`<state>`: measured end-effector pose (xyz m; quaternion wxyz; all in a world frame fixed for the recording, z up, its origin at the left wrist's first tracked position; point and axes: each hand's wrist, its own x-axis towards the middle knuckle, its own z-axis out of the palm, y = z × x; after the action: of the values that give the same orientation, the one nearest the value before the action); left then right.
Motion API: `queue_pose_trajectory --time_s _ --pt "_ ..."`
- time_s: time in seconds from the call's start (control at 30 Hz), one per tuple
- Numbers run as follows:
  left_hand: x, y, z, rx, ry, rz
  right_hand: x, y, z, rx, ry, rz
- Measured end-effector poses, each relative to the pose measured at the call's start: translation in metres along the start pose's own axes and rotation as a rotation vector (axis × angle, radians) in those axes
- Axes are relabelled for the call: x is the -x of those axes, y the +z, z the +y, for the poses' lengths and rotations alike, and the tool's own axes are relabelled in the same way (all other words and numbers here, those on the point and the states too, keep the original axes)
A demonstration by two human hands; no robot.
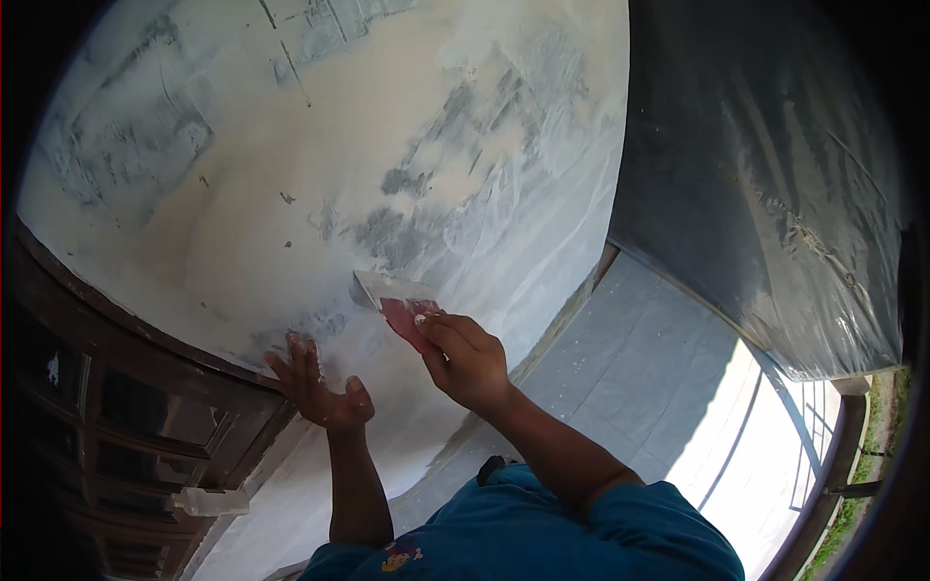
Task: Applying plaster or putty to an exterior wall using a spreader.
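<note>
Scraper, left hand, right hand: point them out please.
Scraper [400, 315]: head view, on its red handle, just below the blade.
Left hand [325, 395]: head view, middle of the hand, below the fingers.
Right hand [472, 363]: head view, on the back of the hand.

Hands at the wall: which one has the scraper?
The right hand: it grips the red-handled scraper. The left hand, at the lower left of the tool, is open and empty beside the whitish wall.

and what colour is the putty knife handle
The putty knife handle is dull red, clearest in the head view.
</note>
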<state>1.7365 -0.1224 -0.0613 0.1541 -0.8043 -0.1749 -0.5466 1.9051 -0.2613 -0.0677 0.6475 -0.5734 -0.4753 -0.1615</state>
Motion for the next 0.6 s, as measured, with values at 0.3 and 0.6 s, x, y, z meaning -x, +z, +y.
queue_pose_trajectory --time_s 0.3,0.6 --pt "0.0 0.003 0.0 -0.092 0.032 0.0 -0.091 -0.034 0.053 0.354 0.023 0.454" --pt "0.002 0.005 0.002 -0.113 0.036 0.009 -0.01 0.016 0.009 0.152 0.071 0.086"
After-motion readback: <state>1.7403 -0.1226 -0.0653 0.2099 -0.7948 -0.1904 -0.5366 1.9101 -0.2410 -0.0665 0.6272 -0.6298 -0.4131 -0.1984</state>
